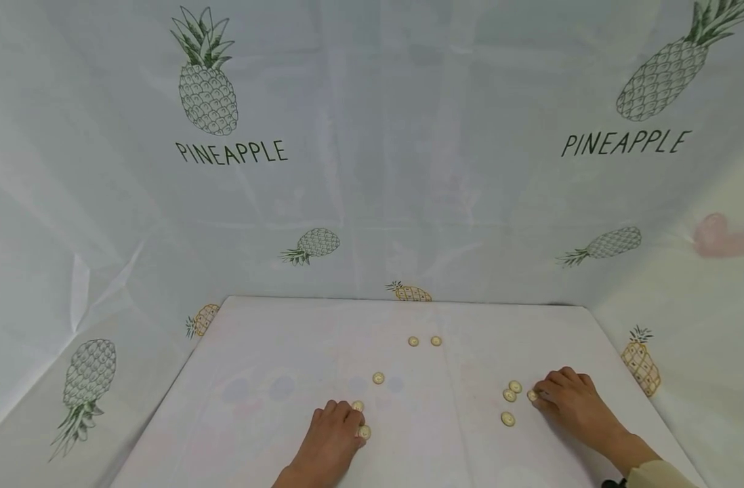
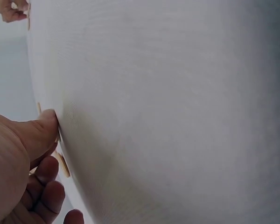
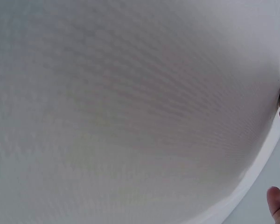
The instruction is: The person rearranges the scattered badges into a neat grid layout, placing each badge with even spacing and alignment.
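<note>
Several small round pale-yellow buttons lie on the white table. My left hand is at the near middle, thumb and forefinger pinching a button at the table surface. Just beyond its fingers lies another button, and farther off a single button. On the right side, my right hand pinches a button by its edge, close on the table. Left of that hand sit two touching buttons, one farther and one nearer, with a third button closer to me.
Toward the back of the table lie two more buttons, a left one and a right one. A pale sheet printed with pineapples hangs behind the table and along both sides.
</note>
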Available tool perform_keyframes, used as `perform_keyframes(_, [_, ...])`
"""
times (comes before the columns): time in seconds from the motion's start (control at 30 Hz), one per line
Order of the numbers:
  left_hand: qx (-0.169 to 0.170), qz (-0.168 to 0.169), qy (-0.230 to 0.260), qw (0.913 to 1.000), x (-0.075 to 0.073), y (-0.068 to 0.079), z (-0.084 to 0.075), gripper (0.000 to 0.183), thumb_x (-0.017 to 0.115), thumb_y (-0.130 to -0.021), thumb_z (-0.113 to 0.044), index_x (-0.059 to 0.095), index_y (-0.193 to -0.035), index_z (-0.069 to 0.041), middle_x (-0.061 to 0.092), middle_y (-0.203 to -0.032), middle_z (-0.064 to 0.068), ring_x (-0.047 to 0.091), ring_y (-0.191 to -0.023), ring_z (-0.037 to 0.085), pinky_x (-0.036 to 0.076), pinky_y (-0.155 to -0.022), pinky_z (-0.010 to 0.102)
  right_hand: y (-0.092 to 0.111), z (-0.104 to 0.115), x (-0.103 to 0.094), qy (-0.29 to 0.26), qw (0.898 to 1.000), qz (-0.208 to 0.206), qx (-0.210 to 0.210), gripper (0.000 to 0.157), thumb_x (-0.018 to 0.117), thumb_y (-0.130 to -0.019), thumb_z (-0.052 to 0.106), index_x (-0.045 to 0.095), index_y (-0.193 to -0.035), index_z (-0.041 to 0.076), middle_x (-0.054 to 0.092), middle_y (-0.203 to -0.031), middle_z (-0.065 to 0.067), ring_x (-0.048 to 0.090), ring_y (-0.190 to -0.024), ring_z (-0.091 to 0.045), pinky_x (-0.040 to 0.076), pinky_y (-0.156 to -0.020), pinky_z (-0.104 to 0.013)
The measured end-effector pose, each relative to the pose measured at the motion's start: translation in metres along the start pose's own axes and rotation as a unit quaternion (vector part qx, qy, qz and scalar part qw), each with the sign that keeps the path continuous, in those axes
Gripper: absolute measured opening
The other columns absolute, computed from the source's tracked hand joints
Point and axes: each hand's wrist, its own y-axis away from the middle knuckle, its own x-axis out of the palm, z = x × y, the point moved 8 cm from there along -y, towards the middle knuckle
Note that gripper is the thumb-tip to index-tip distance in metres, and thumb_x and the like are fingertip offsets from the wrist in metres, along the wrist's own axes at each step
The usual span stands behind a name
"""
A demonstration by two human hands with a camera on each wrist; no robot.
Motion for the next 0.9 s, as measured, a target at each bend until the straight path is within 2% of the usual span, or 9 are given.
perform_keyframes(0.13, [-0.010, 0.006, 0.025, 0.9996, 0.001, 0.000, 0.001, 0.027, 0.084, -0.088, -0.035, 0.068, -0.103, -0.019, 0.058, -0.099, -0.006, 0.042, -0.085, 0.010, 0.034, -0.070, 0.029, 0.001, 0.000, -0.001, -0.003, 1.000, -0.007, -0.004, 0.025, 0.093, -0.075, 0.023, 0.076, -0.093, 0.025, 0.064, -0.093, 0.012, 0.054, -0.093, -0.016, 0.043, -0.079, -0.045])
perform_keyframes(0.3, [-0.016, 0.012, 0.027, 0.9995, 0.001, -0.001, 0.002, 0.026, 0.084, -0.089, -0.036, 0.068, -0.102, -0.020, 0.058, -0.098, -0.007, 0.043, -0.085, 0.010, 0.036, -0.070, 0.030, 0.000, 0.001, -0.004, -0.006, 1.000, -0.017, -0.013, 0.028, 0.095, -0.072, 0.020, 0.077, -0.093, 0.024, 0.064, -0.092, 0.012, 0.054, -0.091, -0.014, 0.041, -0.077, -0.041])
perform_keyframes(0.53, [-0.019, 0.017, 0.039, 0.9989, 0.001, 0.000, 0.002, 0.026, 0.084, -0.089, -0.035, 0.067, -0.102, -0.020, 0.058, -0.097, -0.008, 0.042, -0.084, 0.009, 0.034, -0.069, 0.029, -0.005, 0.000, 0.002, -0.005, 1.000, 0.016, 0.011, 0.023, 0.092, -0.076, 0.024, 0.074, -0.089, 0.023, 0.064, -0.091, 0.011, 0.054, -0.091, -0.016, 0.043, -0.078, -0.043])
perform_keyframes(0.73, [-0.015, 0.010, 0.037, 0.9991, 0.001, 0.002, 0.001, 0.026, 0.084, -0.089, -0.034, 0.067, -0.103, -0.020, 0.058, -0.097, -0.008, 0.042, -0.084, 0.009, 0.032, -0.068, 0.026, -0.010, 0.004, 0.002, 0.007, 1.000, 0.007, 0.000, 0.023, 0.088, -0.075, 0.024, 0.068, -0.088, 0.021, 0.062, -0.091, 0.008, 0.053, -0.090, -0.018, 0.044, -0.077, -0.045])
perform_keyframes(0.9, [-0.001, 0.011, 0.018, 0.9998, 0.002, 0.002, -0.002, 0.027, 0.084, -0.089, -0.034, 0.067, -0.103, -0.019, 0.058, -0.097, -0.007, 0.042, -0.085, 0.010, 0.034, -0.067, 0.026, -0.012, 0.003, -0.002, 0.019, 1.000, -0.002, -0.011, 0.023, 0.086, -0.075, 0.025, 0.067, -0.087, 0.021, 0.062, -0.090, 0.006, 0.053, -0.091, -0.020, 0.044, -0.079, -0.047])
